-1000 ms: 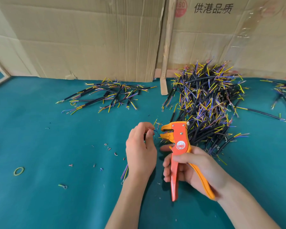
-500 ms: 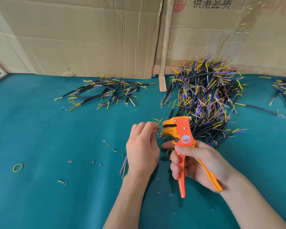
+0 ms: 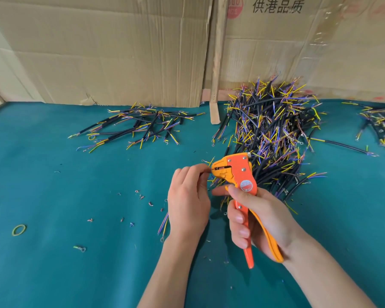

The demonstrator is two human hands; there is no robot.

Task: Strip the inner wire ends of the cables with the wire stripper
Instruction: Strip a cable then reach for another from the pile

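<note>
Left hand [image 3: 188, 203] pinched a black-sheathed cable with coloured inner wires [image 3: 163, 222], feeding one wire end into the mouth of the orange-and-yellow plastic wire stripper [image 3: 238, 174] gripped by right hand [image 3: 257, 218]; stripping step underway, judged next: squeeze handles fully.

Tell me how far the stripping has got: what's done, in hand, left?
Seemingly done: the small spread pile of black cables at far left. In hand: left hand pinches a cable's wire end at the mouth of the orange wire stripper, gripped by right hand. Apparently left: the big heap of black cables behind the stripper. Which pile is finished is a guess.
</note>
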